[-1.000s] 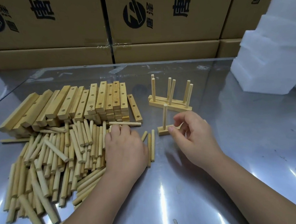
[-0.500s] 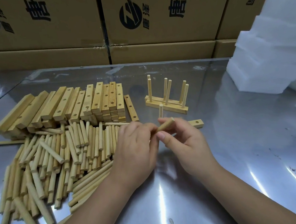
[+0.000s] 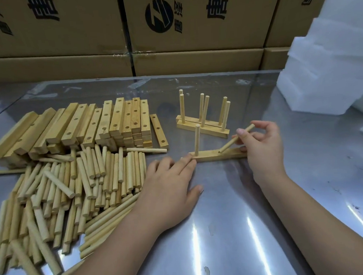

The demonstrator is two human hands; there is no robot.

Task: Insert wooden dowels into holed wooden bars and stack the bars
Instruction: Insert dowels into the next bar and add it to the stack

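Note:
A holed wooden bar [image 3: 211, 156] lies flat on the metal table in front of me, with one dowel [image 3: 197, 139] standing upright near its left end. My right hand [image 3: 262, 147] pinches a second dowel [image 3: 236, 138], tilted, its lower tip at the bar's middle hole. My left hand [image 3: 171, 189] lies flat with straight fingers, fingertips touching the bar's left end. Behind stand two finished bars [image 3: 203, 126] side by side, each with three upright dowels.
A heap of loose dowels [image 3: 73, 186] covers the table's left side. Behind it lie stacked holed bars [image 3: 86, 126]. Cardboard boxes [image 3: 170, 31] line the back edge. White foam blocks [image 3: 329, 64] stand at the right.
My left hand handed a dowel to my right and dropped flat beside the bar. My right hand moved the dowel down to the bar's middle hole.

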